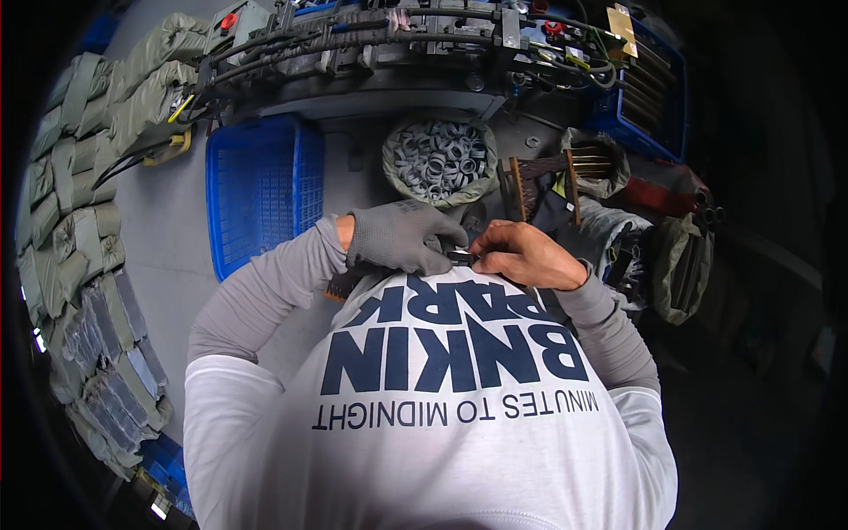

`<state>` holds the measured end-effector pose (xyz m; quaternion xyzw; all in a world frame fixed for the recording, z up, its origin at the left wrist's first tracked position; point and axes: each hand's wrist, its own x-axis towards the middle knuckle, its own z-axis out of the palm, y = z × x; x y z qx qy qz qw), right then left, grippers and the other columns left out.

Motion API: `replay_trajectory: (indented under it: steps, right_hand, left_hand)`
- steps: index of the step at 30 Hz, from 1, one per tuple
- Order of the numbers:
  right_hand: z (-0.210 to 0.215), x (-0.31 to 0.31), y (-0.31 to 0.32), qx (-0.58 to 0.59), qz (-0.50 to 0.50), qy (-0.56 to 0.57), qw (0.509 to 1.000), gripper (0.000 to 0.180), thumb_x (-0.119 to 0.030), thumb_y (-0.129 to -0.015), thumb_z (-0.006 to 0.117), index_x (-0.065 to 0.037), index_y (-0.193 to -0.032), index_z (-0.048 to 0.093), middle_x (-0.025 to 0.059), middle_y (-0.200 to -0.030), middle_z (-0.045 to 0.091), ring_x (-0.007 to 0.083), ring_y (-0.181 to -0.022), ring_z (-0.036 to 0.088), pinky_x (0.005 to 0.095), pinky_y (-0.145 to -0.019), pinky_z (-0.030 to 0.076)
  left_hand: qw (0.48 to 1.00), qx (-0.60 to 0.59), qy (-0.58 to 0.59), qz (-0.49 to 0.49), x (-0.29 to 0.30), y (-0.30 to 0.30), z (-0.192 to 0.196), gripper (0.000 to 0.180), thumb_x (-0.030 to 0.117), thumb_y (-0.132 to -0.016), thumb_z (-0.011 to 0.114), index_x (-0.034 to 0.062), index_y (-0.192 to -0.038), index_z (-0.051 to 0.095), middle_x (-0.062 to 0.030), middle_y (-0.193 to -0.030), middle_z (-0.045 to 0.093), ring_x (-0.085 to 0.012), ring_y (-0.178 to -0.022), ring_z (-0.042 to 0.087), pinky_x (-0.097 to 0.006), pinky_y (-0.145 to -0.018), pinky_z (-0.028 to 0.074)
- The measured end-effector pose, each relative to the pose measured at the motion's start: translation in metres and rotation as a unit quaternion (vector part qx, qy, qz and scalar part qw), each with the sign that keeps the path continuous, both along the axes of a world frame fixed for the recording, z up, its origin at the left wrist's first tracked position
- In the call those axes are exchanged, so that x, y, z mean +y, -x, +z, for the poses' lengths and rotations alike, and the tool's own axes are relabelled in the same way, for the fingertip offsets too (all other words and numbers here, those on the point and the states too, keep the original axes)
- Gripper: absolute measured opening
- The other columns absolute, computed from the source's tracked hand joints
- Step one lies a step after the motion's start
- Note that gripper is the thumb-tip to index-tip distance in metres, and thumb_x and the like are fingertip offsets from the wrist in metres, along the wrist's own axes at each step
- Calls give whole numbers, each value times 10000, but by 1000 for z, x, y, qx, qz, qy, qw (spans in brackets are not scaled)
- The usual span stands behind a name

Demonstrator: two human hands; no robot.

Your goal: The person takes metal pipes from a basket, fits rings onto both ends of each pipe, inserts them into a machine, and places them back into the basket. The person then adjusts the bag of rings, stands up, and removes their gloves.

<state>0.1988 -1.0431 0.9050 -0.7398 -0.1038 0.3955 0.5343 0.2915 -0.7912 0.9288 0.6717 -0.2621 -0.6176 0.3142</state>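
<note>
In front of my shirt's lower hem, my two hands meet at a small dark piece, too small to name. My left hand wears a grey knit glove, its fingers bent and closed toward that piece. My right hand is bare, with thumb and forefinger pinched at the piece's other side. Both forearms are in grey sleeves. Just beyond the hands stands a round sack full of pale grey rings.
A blue plastic crate stands left of the sack. Across the back runs a machine with hoses. A wooden-legged stool, open sacks and another blue crate are at right. Wrapped bundles are stacked far left.
</note>
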Motion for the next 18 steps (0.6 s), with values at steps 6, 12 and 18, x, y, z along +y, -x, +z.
replay_trajectory:
  steps: [6,12,18]
  right_hand:
    - [5,12,5,-50,-29,18,998,402,-291,-879,741,38,-1111,748,202,-1040,679,336,-1013,672,389,-895,518]
    - [5,16,4,-64,-16,37,997,339,-215,-877,782,47,-1086,728,166,-990,684,261,-934,690,354,-835,542]
    - [12,16,-1,0,-69,12,998,351,-203,-851,785,53,-1082,718,205,-998,717,316,-952,713,380,-852,551]
  left_hand:
    - [999,-18,38,18,-2,2,0,625,324,-854,745,-52,-1341,639,-136,-968,733,-178,-837,706,-305,-760,563]
    - [993,-91,46,55,7,10,-1,612,345,-850,750,-35,-1321,662,-168,-1104,740,-227,-988,727,-341,-891,558]
    - [992,-20,11,127,9,13,22,581,336,-900,743,-28,-1343,649,-102,-1005,736,-153,-823,682,-295,-751,550]
